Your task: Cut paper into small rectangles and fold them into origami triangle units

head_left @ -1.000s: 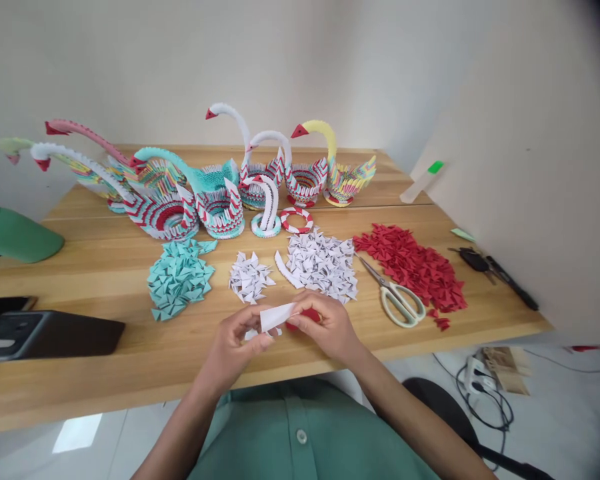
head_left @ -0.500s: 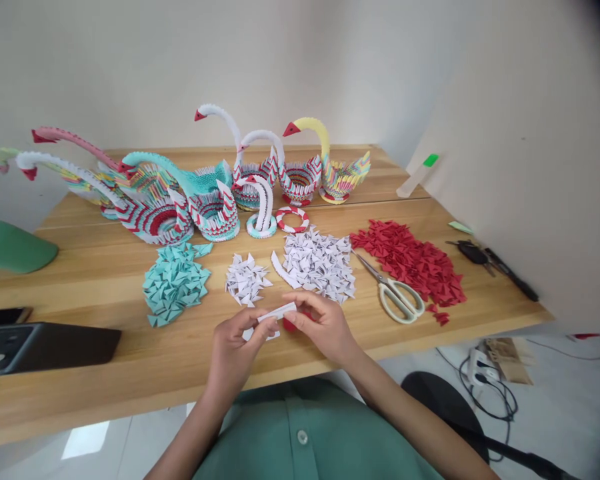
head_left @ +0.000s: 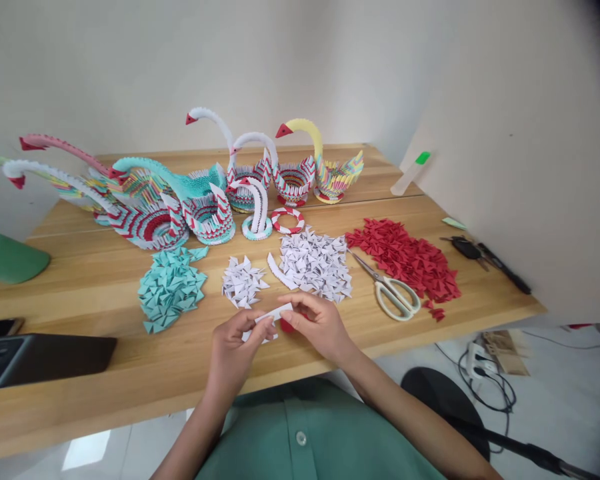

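Observation:
Between both hands is a narrow folded strip of white paper [head_left: 274, 313]. My left hand [head_left: 237, 343] pinches its left end and my right hand [head_left: 320, 327] pinches its right end, thumbs on the near side. Below the strip, partly covered by my left fingers, lies more white paper [head_left: 269, 339]. A red object [head_left: 287, 326] shows behind my right fingers, too hidden to name. Just beyond the hands are a small pile of white folded paper triangles [head_left: 243, 281], a larger white pile [head_left: 316, 263] and a curved white paper piece [head_left: 279, 272].
Scissors [head_left: 393, 297] lie beside a red triangle pile [head_left: 410, 257]; a teal pile [head_left: 171, 288] is at left. Several paper swans [head_left: 153, 223] stand at the back, near a red-and-white ring [head_left: 287, 220]. A black device [head_left: 50, 360] and green bottle [head_left: 13, 255] stand left, keys [head_left: 467, 248] right.
The view has shifted slightly, so the table things appear a little further left. Both hands keep their pinch on the white paper strip, which has tilted only slightly.

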Available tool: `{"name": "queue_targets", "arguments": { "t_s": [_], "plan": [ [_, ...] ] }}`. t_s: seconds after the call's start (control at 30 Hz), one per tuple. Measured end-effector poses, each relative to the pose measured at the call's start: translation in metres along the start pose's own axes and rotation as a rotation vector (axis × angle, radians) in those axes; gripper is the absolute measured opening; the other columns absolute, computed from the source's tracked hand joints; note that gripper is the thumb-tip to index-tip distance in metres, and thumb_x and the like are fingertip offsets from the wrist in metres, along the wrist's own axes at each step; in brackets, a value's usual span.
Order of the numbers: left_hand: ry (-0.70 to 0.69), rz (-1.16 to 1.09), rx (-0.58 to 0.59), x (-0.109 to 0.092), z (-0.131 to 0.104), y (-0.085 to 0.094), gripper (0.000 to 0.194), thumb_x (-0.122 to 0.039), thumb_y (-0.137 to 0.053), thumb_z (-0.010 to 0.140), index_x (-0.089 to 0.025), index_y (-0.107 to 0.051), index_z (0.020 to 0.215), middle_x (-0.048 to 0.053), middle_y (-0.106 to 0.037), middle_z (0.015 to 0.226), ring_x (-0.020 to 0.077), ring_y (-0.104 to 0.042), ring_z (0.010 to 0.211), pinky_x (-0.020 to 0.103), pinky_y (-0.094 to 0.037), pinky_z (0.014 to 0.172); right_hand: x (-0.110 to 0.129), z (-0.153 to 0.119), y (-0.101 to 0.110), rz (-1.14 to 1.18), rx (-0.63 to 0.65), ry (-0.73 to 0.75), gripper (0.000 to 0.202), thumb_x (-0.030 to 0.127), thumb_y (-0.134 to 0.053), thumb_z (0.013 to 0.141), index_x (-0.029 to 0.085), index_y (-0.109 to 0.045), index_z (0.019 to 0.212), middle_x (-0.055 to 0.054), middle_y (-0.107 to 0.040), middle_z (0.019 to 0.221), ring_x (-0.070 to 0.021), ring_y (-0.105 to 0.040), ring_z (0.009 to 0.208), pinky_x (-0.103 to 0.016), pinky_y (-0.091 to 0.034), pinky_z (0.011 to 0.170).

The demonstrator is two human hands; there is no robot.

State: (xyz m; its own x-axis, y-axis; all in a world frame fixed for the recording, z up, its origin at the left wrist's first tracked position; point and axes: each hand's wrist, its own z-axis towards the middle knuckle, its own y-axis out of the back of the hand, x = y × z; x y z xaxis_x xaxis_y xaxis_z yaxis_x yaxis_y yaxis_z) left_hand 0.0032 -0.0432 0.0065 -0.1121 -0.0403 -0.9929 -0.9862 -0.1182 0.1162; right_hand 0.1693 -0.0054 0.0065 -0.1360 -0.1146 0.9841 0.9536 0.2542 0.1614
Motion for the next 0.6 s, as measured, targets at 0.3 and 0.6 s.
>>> {"name": "queue_targets", "arguments": {
  "t_s": [0.3,0.6],
  "plan": [
    [0.056,-0.046,-0.001,-0.0034,0.0024,-0.0032,0.016,-0.030,-0.068,0.077,-0.016,-0.066,0.071,0.001,-0.068,0.057,0.0141,-0.061,0.054,0.024,-0.050,0.057,-0.0027,-0.0007,0.0003,-0.047,-0.008,0.009,0.022,0.028,-0.064,0.083,0.021,-0.073,0.101,0.002,-0.055,0.069,-0.0129,-0.052,0.064,-0.024,-0.042,0.060],
    [0.140,-0.128,0.054,-0.0044,0.0067,-0.0096,0.021,-0.034,-0.070,0.072,-0.015,-0.063,0.066,-0.001,-0.063,0.053,0.0101,-0.053,0.046,0.021,-0.044,0.048,0.0022,0.0005,0.0001,-0.073,-0.035,0.023,0.020,0.024,-0.062,0.082,0.020,-0.074,0.097,0.002,-0.055,0.067,-0.0121,-0.048,0.061,-0.024,-0.040,0.059]
  ]
}}
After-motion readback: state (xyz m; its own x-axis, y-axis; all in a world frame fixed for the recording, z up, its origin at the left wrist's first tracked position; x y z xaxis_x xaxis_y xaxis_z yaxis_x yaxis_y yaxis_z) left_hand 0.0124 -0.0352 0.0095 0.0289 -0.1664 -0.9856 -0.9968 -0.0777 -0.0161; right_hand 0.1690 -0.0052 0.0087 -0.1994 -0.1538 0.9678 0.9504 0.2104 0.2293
